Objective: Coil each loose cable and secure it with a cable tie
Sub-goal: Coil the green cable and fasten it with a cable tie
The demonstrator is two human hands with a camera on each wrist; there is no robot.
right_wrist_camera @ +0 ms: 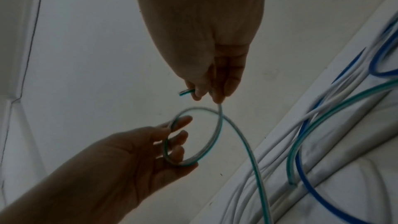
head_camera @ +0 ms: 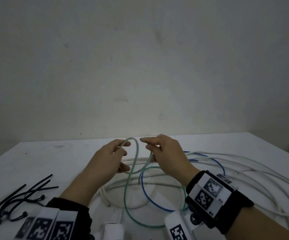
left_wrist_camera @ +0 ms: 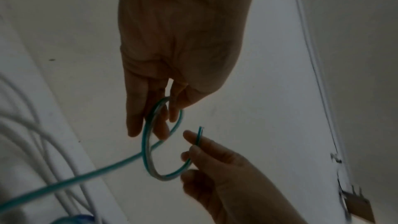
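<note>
A thin green cable (head_camera: 125, 193) rises from the white table (head_camera: 53, 161) into a small loop held up between both hands. My left hand (head_camera: 123, 154) has its fingers through the loop and grips it with the thumb. The left wrist view shows the loop (left_wrist_camera: 144, 142) round those fingers (left_wrist_camera: 163, 125). My right hand (head_camera: 149, 148) pinches the cable near its cut end (right_wrist_camera: 185, 92), between thumb and fingertips (right_wrist_camera: 217, 94). The rest of the green cable trails down to the table at the near right. Several black cable ties (head_camera: 24, 194) lie loose at the near left.
A blue cable (head_camera: 144, 191) and several thick white cables (head_camera: 254, 174) sprawl in wide curves over the middle and right of the table, under and beside the green one. A plain wall stands just behind the table's far edge.
</note>
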